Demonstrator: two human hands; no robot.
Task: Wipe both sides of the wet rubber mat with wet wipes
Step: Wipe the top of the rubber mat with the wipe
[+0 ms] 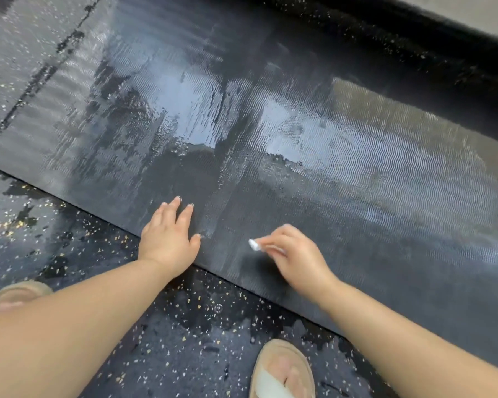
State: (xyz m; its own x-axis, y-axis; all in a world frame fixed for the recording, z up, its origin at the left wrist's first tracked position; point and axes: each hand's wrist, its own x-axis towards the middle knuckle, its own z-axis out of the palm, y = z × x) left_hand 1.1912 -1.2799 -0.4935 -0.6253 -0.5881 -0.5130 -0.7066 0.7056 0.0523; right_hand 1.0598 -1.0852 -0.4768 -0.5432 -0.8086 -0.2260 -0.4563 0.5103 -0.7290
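Note:
A large black rubber mat [270, 124] with a fine wavy texture lies flat on the floor, shiny with water over its far half and duller near me. My left hand [168, 239] presses flat on the mat's near edge with its fingers spread. To its right, my right hand [295, 257] grips a small wadded white wet wipe [254, 245] against the mat, close to the near edge. Only a bit of the wipe shows past my fingers.
The mat sits on a dark speckled floor [69, 242] with wet patches. My sandalled feet [282, 372] stand just in front of the mat's near edge. A black raised border [414, 44] runs along the far side.

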